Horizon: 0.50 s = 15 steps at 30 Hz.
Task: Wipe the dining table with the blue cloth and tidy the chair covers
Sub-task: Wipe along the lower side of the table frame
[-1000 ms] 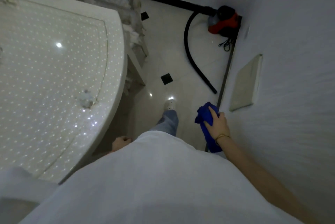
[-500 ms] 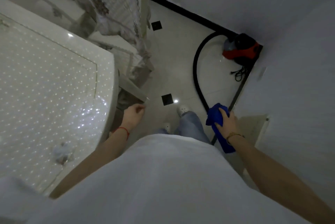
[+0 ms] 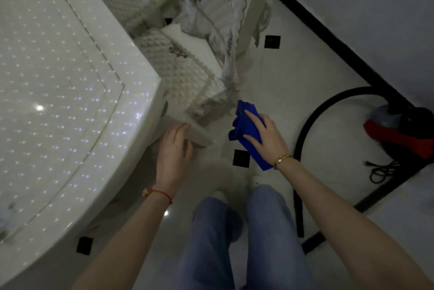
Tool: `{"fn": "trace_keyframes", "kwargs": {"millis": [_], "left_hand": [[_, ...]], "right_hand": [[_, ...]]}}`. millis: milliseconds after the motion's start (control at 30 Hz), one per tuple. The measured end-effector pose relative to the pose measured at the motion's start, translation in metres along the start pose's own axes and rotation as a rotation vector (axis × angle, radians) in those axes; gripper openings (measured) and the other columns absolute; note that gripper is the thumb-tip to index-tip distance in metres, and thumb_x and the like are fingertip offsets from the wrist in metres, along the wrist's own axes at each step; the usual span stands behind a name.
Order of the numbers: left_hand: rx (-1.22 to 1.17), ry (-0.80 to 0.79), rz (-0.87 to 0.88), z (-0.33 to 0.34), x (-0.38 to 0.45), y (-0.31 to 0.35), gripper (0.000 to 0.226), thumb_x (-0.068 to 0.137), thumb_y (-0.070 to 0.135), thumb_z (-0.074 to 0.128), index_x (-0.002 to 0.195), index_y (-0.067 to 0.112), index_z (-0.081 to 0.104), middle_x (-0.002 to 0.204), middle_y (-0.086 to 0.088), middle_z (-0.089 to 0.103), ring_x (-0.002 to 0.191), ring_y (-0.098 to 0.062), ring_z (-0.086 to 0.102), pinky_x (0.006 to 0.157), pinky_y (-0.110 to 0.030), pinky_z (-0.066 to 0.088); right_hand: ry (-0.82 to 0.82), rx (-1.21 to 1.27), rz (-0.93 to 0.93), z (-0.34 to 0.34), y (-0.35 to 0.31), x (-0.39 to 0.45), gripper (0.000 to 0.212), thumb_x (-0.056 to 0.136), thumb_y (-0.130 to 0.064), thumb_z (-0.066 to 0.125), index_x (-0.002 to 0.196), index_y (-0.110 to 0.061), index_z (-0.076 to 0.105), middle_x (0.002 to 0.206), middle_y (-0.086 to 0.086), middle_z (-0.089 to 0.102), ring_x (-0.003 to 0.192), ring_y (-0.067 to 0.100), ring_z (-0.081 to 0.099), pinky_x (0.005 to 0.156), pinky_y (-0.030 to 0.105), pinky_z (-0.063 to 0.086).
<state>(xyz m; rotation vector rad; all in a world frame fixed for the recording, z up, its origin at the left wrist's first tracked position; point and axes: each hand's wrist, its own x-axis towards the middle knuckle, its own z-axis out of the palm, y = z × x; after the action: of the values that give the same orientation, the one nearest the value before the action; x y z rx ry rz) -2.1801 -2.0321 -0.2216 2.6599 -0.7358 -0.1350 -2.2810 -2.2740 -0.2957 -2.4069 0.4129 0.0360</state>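
The white glossy dining table (image 3: 70,92) fills the left side. Beside its edge stands a chair with a quilted white seat cover (image 3: 178,69) and a floral back cover (image 3: 211,3) hanging loosely. My left hand (image 3: 175,149) rests on the near corner of the chair seat (image 3: 199,136), fingers curled over its edge. My right hand (image 3: 265,134) holds the bunched blue cloth (image 3: 246,130) just right of the chair, above the floor.
A red and black vacuum cleaner (image 3: 404,132) with a black hose (image 3: 303,139) sits on the tiled floor at the right by the wall. My legs in blue jeans (image 3: 234,238) stand between table and hose.
The view has swung toward the chair. My left hand reached forward and landed on the chair seat corner. My right hand carried the blue cloth up toward the chair.
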Motion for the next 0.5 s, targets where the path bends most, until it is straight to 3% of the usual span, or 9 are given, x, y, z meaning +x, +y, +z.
{"fn": "trace_keyframes", "kwargs": {"millis": [133,200,333,500], "left_hand": [[0.054,0.266,0.131,0.039,0.013,-0.045,0.037,0.091,0.002,0.058,0.128,0.004,0.059,0.133,-0.012,0.057,0.129,-0.026,0.048,0.115,-0.039,0.035],[0.094,0.38,0.235,0.055,0.017,-0.062,0.032,0.091,0.001,0.058,0.122,0.0,0.063,0.129,-0.015,0.06,0.126,-0.026,0.051,0.116,-0.033,0.033],[0.245,0.592,0.357,0.08,0.023,-0.091,0.033,0.087,0.0,0.067,0.121,-0.001,0.064,0.127,-0.017,0.061,0.124,-0.028,0.054,0.113,-0.037,0.038],[0.37,0.862,0.406,0.099,0.031,-0.117,0.042,0.089,0.008,0.07,0.127,0.0,0.056,0.135,-0.018,0.048,0.132,-0.026,0.042,0.116,-0.038,0.033]], "right_hand": [[0.063,0.162,-0.162,0.066,-0.003,0.075,0.063,0.095,-0.038,0.051,0.15,-0.027,0.022,0.14,0.007,0.036,0.122,0.021,0.041,0.104,0.026,0.033],[0.089,0.214,-0.277,0.097,-0.007,0.105,0.063,0.095,-0.038,0.051,0.15,-0.025,0.023,0.141,0.007,0.035,0.122,0.02,0.04,0.105,0.029,0.036],[0.139,0.287,-0.532,0.147,-0.019,0.147,0.067,0.093,-0.044,0.049,0.15,-0.022,0.021,0.14,0.007,0.035,0.122,0.021,0.044,0.104,0.039,0.041],[0.241,0.437,-0.806,0.19,-0.039,0.165,0.071,0.091,-0.059,0.039,0.147,-0.021,0.019,0.137,0.005,0.035,0.12,0.021,0.046,0.104,0.031,0.039]]}}
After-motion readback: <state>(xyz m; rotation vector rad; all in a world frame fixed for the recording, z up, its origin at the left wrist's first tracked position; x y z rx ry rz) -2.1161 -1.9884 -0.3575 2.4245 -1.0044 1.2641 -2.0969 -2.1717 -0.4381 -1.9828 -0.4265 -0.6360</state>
